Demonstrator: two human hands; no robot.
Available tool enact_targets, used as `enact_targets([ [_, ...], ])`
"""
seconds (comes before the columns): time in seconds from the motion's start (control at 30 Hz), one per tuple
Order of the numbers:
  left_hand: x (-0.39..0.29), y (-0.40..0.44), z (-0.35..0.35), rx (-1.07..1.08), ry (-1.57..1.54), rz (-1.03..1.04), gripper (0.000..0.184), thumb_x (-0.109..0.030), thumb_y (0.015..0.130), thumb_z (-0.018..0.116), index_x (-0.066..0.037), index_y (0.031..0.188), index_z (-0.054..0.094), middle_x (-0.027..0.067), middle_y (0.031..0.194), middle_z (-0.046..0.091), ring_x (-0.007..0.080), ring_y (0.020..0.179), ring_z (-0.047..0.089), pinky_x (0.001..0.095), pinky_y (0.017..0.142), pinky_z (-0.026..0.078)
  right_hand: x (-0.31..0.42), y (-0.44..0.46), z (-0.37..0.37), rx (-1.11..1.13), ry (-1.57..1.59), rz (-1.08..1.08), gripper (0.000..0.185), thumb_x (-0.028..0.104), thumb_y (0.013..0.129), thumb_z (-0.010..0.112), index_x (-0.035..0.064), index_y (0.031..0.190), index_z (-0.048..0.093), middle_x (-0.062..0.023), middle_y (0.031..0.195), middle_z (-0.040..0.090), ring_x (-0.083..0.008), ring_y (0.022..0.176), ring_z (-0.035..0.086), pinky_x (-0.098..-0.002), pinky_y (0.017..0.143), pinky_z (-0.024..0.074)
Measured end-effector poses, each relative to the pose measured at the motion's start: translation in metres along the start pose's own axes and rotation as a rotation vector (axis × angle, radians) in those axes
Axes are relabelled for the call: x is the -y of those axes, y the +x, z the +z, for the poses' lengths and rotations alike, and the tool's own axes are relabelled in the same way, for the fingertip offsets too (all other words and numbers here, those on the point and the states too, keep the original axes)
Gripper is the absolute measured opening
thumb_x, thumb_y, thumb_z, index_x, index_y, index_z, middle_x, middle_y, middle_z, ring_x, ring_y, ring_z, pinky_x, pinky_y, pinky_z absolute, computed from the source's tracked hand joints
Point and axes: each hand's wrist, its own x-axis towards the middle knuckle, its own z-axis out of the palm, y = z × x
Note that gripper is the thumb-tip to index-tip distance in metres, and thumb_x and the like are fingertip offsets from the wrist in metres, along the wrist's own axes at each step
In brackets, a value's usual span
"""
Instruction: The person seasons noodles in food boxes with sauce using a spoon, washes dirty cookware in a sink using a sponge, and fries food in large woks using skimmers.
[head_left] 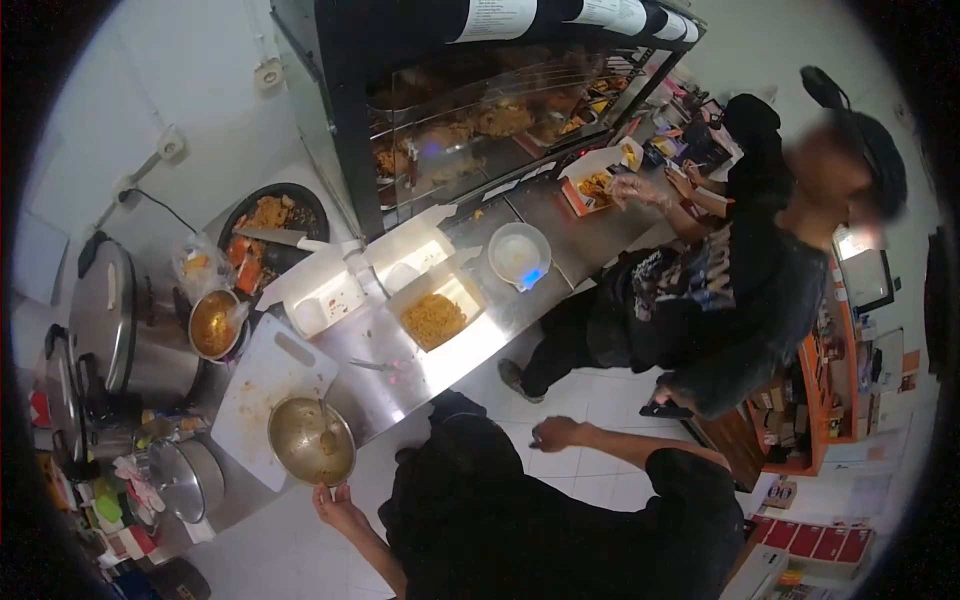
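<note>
At the counter's front edge, my left hand [342, 510] pinches the near rim of a metal bowl [288, 440], which has brownish residue and a utensil inside. The bowl overlaps a stained white cutting board [255, 398]. My right hand [557, 434] hangs over the floor, away from the counter, its fingers curled with nothing visible in them. Farther along the counter are a box of noodle-like food [434, 321], an open white box [338, 300] and a white round tub [519, 254]. Tongs [371, 365] lie near the board.
A black pan [310, 207] holds food and a knife. Large metal pots [165, 335] stand at the left, behind a lidded pot [190, 480]. A glass food cabinet [490, 130] backs the counter. Co-workers in black [690, 300] stand at the right, one gloved hand by a food box.
</note>
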Motion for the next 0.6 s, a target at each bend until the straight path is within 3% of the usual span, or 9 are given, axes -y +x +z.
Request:
enact_targets([
  [0.1,0.006,-0.007,0.011,-0.009,-0.035,0.006,0.018,-0.014,0.089,0.055,-0.009,0.104,0.047,0.0092,0.110,0.055,0.0207,0.071,0.059,0.0286,0.065,0.048,0.016,-0.005,0.009,0.158,-0.140,-0.062,0.040,0.040,0.087,0.051,0.0050,0.102,0.062,-0.0200,0.099,0.064,-0.0367,0.096,0.061,-0.0452,0.080,0.0494],
  [0.17,0.008,-0.014,0.007,-0.031,-0.043,0.003,0.018,-0.015,0.089,0.055,-0.009,0.104,0.048,0.0089,0.110,0.055,0.0210,0.072,0.059,0.0290,0.067,0.047,0.032,0.007,0.007,0.156,-0.075,-0.148,0.039,0.037,0.083,0.055,0.0051,0.105,0.062,-0.0190,0.098,0.064,-0.0366,0.096,0.061,-0.0453,0.080,0.0498],
  [0.27,0.006,-0.028,-0.007,-0.053,-0.034,-0.023,0.018,-0.015,0.088,0.056,-0.009,0.104,0.048,0.0083,0.108,0.056,0.0214,0.074,0.058,0.0296,0.069,0.047,-0.003,0.098,0.067,0.070,-0.182,-0.306,0.039,0.038,0.072,0.065,0.0077,0.096,0.067,-0.0158,0.087,0.066,-0.0333,0.086,0.064,-0.0454,0.071,0.0504],
  [0.3,0.006,-0.034,-0.015,-0.052,-0.050,-0.020,0.019,-0.016,0.088,0.056,-0.009,0.104,0.048,0.0083,0.107,0.056,0.0214,0.075,0.058,0.0298,0.070,0.046,0.023,0.092,0.036,0.147,-0.385,-0.142,0.041,0.039,0.068,0.068,0.0127,0.099,0.066,-0.0138,0.093,0.066,-0.0341,0.088,0.063,-0.0475,0.073,0.0493],
  [0.47,0.000,-0.028,-0.070,-0.129,-0.014,-0.010,0.025,-0.017,0.088,0.057,-0.008,0.109,0.048,0.0087,0.104,0.056,0.0217,0.076,0.056,0.0317,0.072,0.047,0.079,0.101,-0.027,-0.158,-0.358,-0.151,0.028,0.029,0.078,0.060,0.0058,0.093,0.066,-0.0184,0.090,0.065,-0.0369,0.089,0.063,-0.0476,0.073,0.0502],
  [0.6,-0.016,-0.010,-0.135,-0.099,-0.022,0.027,0.026,-0.017,0.087,0.059,-0.008,0.109,0.047,0.0116,0.105,0.057,0.0222,0.076,0.056,0.0325,0.071,0.047,0.159,0.087,-0.031,-0.271,-0.202,-0.168,0.030,0.032,0.082,0.058,0.0065,0.095,0.065,-0.0184,0.090,0.065,-0.0367,0.088,0.062,-0.0452,0.074,0.0505],
])
